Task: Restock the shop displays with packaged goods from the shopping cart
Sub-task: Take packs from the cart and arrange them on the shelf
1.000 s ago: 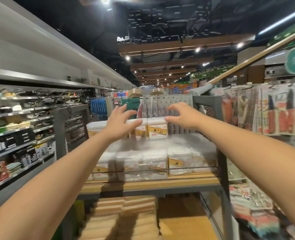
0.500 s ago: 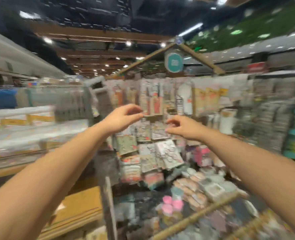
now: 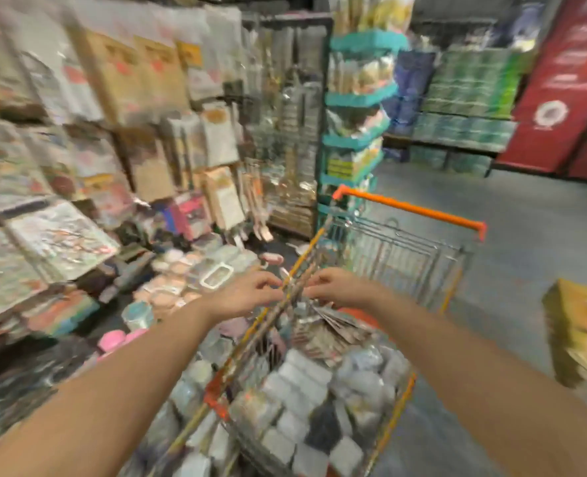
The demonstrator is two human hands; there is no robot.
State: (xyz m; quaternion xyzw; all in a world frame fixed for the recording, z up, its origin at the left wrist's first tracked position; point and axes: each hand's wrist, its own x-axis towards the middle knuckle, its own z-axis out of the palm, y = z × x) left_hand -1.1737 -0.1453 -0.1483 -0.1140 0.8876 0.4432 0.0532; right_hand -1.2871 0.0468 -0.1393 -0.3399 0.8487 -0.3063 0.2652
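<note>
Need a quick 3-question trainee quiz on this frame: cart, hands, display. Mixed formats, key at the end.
1. True or false: the shopping cart is empty.
2. Multiple choice: the cart handle is A) blue, B) orange, C) black.
3. Short answer: where are the left hand and the right hand relative to the cart?

Key
1. False; it is piled with wrapped packages.
2. B.
3. Both reach over the cart's near half, fingers curled, close together above the packages; blur hides whether they hold anything. The hanging display stands to the cart's left.
</note>
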